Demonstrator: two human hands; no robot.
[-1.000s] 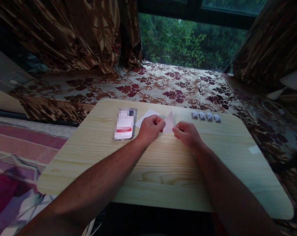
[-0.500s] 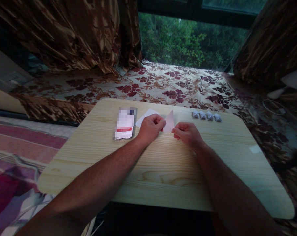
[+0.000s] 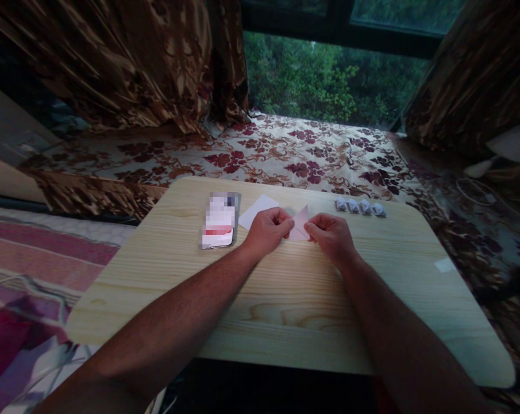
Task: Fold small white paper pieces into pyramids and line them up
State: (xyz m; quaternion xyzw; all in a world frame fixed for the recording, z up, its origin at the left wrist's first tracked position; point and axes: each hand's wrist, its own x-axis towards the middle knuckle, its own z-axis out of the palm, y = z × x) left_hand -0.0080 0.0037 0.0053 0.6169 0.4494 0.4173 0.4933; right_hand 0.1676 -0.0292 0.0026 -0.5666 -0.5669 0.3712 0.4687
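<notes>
A small pink folded paper (image 3: 300, 224) sits between my hands near the far middle of the wooden table (image 3: 285, 299). My left hand (image 3: 267, 230) pinches its left side with closed fingers. My right hand (image 3: 332, 236) pinches its right side, fingers curled. Part of the paper is hidden under my fingers. A white paper sheet (image 3: 256, 210) lies just behind my left hand. Several small folded paper pieces (image 3: 360, 206) stand in a row to the right of my right hand.
A phone (image 3: 219, 221) lies flat left of my left hand. A small pale scrap (image 3: 443, 265) rests near the table's right edge. Floral fabric (image 3: 294, 152) and curtains (image 3: 126, 69) lie behind the table, with a window (image 3: 328, 80) beyond.
Both hands have drawn closer together on the pink paper. Its upright triangular point now looks lower and smaller between the fingers.
</notes>
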